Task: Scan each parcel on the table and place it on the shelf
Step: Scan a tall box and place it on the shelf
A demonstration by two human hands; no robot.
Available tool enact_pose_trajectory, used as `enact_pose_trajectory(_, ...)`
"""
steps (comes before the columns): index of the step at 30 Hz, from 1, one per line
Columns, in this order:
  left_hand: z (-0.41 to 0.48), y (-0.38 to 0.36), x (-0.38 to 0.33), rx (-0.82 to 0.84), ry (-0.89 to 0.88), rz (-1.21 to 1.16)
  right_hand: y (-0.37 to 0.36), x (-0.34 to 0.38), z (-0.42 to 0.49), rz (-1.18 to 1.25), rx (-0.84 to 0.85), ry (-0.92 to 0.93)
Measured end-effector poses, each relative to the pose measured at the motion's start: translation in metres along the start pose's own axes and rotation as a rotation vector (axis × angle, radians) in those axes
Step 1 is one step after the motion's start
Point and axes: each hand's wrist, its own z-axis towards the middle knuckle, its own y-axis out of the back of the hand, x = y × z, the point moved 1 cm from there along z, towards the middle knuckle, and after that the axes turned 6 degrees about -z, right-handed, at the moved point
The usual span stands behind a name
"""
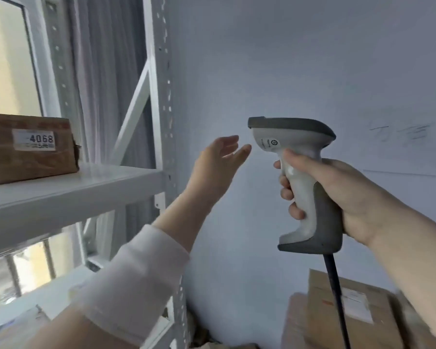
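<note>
A brown cardboard parcel (pixel 30 149) with a white label reading 4068 rests on the white metal shelf (pixel 68 190) at the left. To the right of the shelf's upright, my left hand (pixel 217 165) is raised in the air with fingers apart and nothing in it. My right hand (pixel 337 195) grips the handle of a grey and white barcode scanner (pixel 302 177), whose head points left toward my left hand. A black cable (pixel 336 298) hangs from the scanner's base. More brown parcels (pixel 347 313) lie stacked at the lower right.
The shelf's perforated upright post (pixel 165 96) stands just left of my left hand. A plain white wall (pixel 300 59) fills the background. A lower shelf level (pixel 43 295) holds a pale parcel (pixel 15 326). A window (pixel 8 59) lies behind the shelf.
</note>
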Motion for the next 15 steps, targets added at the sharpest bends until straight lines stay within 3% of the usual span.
enact_pose_trajectory(4, -0.039, -0.099, -0.026, 0.099, 0.034, -0.165, 0.088, -0.001, -0.063, -0.057, -0.162, -0.010)
enact_pose_trajectory(15, -0.200, -0.447, -0.147, 0.595, 0.111, -0.408, 0.376, -0.014, -0.277, -0.164, -0.623, -0.140)
